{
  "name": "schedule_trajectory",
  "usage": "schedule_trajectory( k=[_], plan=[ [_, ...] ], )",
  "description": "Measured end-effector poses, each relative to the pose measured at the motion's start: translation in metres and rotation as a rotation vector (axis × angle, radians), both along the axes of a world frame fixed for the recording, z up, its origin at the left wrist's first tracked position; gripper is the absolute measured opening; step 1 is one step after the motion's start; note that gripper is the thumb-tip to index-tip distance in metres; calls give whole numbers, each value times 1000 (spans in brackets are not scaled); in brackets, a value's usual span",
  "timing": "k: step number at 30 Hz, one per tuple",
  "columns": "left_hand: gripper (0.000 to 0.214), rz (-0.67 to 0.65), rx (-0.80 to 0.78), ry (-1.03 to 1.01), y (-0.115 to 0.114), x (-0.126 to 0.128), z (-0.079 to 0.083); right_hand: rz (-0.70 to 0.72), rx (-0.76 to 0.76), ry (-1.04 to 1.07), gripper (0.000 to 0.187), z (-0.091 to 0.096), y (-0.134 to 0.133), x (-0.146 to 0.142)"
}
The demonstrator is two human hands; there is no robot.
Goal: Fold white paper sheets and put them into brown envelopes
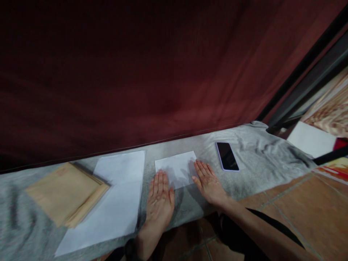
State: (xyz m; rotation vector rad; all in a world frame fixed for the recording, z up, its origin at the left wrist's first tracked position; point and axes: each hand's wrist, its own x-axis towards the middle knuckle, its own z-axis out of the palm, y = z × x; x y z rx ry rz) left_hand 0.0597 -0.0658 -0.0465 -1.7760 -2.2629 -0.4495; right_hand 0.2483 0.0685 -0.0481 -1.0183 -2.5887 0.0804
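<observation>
A small white sheet of paper (176, 163), possibly folded, lies flat on the grey cloth. My left hand (160, 201) rests palm down at its lower left corner, fingers stretched out. At its right edge lies my right hand (208, 181), also flat with the fingers extended and the thumb over the paper. Neither hand grips anything. Left of my left hand is a stack of larger white paper (122, 195). Several brown envelopes (67, 192) are piled on the left part of that stack.
A phone (227, 156) in a light purple case lies right of my right hand. Grey cloth (255, 159) covers the long narrow surface. Behind it hangs a dark red curtain-like backdrop (163, 72). Terracotta floor tiles (304, 206) show at the lower right.
</observation>
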Motion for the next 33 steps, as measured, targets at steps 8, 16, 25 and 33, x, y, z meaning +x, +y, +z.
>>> schedule_trajectory(
  k=[8, 16, 25, 33],
  plan=[
    [64, -180, -5, -46, 42, 16, -14, 186, -85, 49, 54, 10, -4, -37],
    [58, -89, -69, -20, 48, 9, -19, 111, -35, 25, 55, -4, 5, -40],
    [59, 130, -116, -11, 46, -4, -7, -60, 35, 7, 57, -7, 15, -35],
    [57, -53, -157, -16, 77, 6, 0, 65, -84, 20, 53, 10, 22, -64]
  ],
)
